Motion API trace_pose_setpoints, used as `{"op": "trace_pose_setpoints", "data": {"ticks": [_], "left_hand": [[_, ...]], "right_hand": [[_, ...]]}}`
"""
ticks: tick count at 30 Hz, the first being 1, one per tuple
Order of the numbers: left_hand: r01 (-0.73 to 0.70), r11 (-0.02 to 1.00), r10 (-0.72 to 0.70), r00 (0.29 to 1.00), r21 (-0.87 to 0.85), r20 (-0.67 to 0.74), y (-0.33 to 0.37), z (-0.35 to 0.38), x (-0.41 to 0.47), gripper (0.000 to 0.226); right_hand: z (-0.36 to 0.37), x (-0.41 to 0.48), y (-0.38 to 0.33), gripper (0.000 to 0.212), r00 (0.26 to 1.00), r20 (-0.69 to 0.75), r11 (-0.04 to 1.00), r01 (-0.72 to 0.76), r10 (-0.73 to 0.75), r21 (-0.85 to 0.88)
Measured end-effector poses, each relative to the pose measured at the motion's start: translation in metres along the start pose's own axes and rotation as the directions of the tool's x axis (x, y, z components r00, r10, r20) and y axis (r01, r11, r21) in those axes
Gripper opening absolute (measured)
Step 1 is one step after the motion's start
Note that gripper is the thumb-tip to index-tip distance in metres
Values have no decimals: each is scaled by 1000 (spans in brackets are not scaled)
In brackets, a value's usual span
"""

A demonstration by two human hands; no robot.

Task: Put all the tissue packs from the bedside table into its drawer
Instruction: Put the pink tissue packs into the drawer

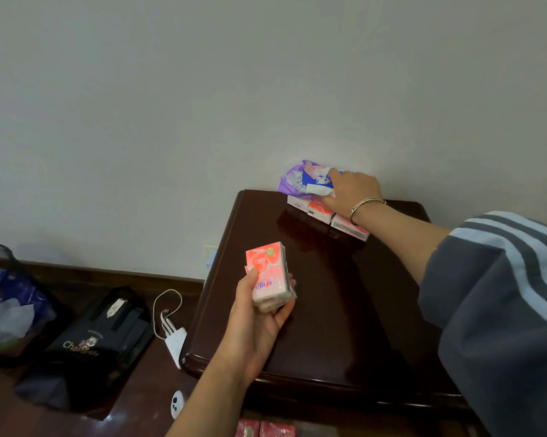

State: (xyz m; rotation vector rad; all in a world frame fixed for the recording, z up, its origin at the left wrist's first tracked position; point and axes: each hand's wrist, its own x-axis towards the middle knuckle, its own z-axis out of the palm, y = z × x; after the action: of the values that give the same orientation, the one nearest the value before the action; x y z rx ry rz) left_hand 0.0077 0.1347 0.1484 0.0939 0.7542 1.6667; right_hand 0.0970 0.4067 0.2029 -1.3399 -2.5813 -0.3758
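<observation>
While clasping pink tissue packs in left hand, close right hand loosely spread on purple-wrapped pack by wall; lift squarely.

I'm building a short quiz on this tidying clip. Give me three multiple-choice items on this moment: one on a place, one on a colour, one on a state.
1. Where do the tissue packs still on the bedside table lie?
A. At its near edge
B. At its far edge by the wall
C. At its centre

2. What colour is the wrapper of the bundle under the right hand?
A. Green
B. Yellow
C. Purple

3. What is the left hand doing?
A. Gripping a pink tissue pack
B. Resting flat and empty on the table
C. Holding the charger

Answers:
1 B, the row of pink packs sits at the far edge near the wall.
2 C, the purple bundle shows a purple wrapper.
3 A, its fingers wrap the pink tissue pack above the table top.
</observation>
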Motion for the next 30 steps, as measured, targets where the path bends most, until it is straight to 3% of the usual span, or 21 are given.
{"op": "trace_pose_setpoints", "data": {"ticks": [5,11,18,20,23,26,28,30], "left_hand": [[-12,1000,12,1000,-10,6,-3,-3,1,57],[-9,1000,10,1000,-23,11,-2,-3,3,58],[-25,1000,25,1000,-3,-12,-1,-1,0,62],[-43,999,43,999,-9,-23,-2,0,-2,60],[-71,997,69,996,-30,-50,-2,2,-4,56],[-69,996,66,996,-47,-65,-2,4,-9,55],[-60,997,57,996,-45,-74,-1,3,-12,54],[-45,999,43,996,-29,-82,1,2,-13,53]], "right_hand": [[-10,7,15,49,999,37,999,9,-11,53],[-13,9,15,38,990,76,986,126,-118,-106],[-59,-19,33,38,983,-180,1000,20,-24,-23],[-80,-43,37,34,936,-334,993,89,-109,-74],[-93,-107,36,27,760,-524,921,278,-385,-273],[-75,-188,30,25,683,-409,796,516,-605,-316],[-60,-230,24,31,754,-233,786,557,-614,-270],[-54,-244,21,56,881,-12,876,468,-473,-116]]}}
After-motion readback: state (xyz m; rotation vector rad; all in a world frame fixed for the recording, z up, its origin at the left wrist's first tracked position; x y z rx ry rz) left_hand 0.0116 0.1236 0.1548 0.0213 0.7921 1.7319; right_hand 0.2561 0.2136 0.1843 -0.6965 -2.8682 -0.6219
